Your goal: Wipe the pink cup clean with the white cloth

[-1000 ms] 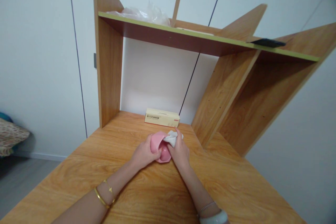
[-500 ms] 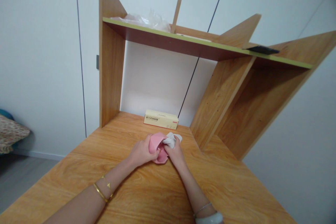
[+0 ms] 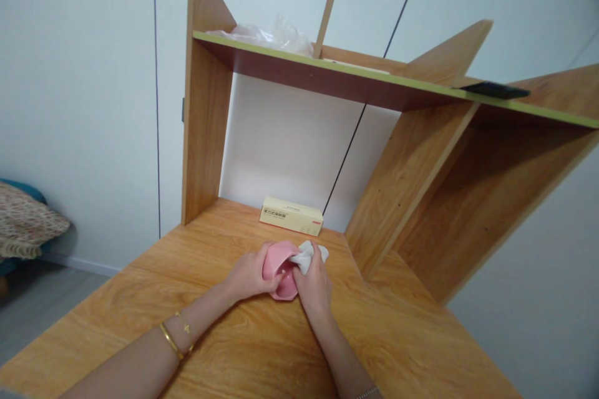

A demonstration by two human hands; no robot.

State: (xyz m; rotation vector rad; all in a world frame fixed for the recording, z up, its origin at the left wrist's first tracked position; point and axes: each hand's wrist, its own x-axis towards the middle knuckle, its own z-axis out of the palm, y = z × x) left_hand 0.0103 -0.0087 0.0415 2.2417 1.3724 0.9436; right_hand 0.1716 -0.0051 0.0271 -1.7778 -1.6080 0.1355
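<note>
A pink faceted bowl (image 3: pixel 279 254) is tipped on its side above the desk, with its hollow turned toward me and to the right. My left hand (image 3: pixel 249 274) is closed around the bowl's left side, its thumb over the rim. In my right hand (image 3: pixel 316 285) is a crumpled white cloth or tissue (image 3: pixel 305 255), pinched at the bowl's right edge. Part of the cloth reaches the bowl's rim, and my right fingertips are partly hidden behind it. I cannot tell whether the bowl's underside touches the desk.
A pale yellow box (image 3: pixel 291 217) stands behind the bowl at the back of the wooden desk (image 3: pixel 224 343). Overhead, a shelf (image 3: pixel 299 75) holds a clear plastic bag (image 3: pixel 276 37) and a flat dark object (image 3: pixel 495 90). Upright wooden panels (image 3: pixel 421 168) rise at the right.
My view has turned slightly left. Both hands, still gripping the bowl and the cloth, have come a little nearer to me and left of the box.
</note>
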